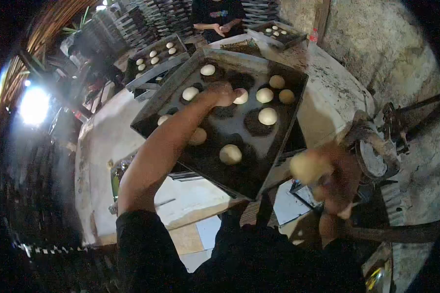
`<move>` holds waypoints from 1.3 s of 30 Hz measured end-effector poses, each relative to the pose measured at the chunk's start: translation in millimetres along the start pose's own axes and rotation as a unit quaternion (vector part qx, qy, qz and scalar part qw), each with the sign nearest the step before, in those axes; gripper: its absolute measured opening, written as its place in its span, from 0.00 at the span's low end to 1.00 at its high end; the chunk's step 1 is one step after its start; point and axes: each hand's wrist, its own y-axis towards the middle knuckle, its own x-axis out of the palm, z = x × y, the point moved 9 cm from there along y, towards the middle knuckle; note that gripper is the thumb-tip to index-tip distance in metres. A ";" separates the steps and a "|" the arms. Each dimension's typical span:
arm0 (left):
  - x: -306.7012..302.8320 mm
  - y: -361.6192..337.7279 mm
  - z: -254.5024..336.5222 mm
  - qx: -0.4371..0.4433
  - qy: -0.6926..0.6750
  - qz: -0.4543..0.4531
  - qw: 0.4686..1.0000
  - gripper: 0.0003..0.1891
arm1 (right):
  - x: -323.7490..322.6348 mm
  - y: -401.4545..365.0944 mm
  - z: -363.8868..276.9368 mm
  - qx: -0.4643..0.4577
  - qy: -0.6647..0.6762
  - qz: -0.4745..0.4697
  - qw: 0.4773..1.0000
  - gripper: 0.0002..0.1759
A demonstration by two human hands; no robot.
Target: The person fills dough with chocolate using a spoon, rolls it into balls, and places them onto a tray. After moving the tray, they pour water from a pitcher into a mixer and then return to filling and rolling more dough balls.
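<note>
My left hand [222, 94] reaches over a large dark baking tray [249, 178], its fingers closed at a pale dough ball [241, 96]. Several more round dough balls are spread over the tray, among them a bright one [268, 116] to the right and another [231, 154] toward the near corner. Two in shadow sit by the right rim. Off the tray's right side, my blurred right hand [341, 178] grips a pale lump of dough [309, 166]. A smaller piece of dough seems to lie under it, though blur hides the detail.
More trays with dough balls stand behind, one at the left [156, 61] and one at the right [278, 35]. A person [219, 19] faces me across the table. A metal machine [376, 151] stands at right, a bottle [313, 36] farther back. A bright lamp [34, 105] glares at left.
</note>
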 end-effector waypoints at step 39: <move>39.4 -486.9 -76.9 -0.218 -0.496 0.492 0.682 0.35 | 373.9 -67.4 -86.9 0.088 0.456 -0.199 0.863 0.25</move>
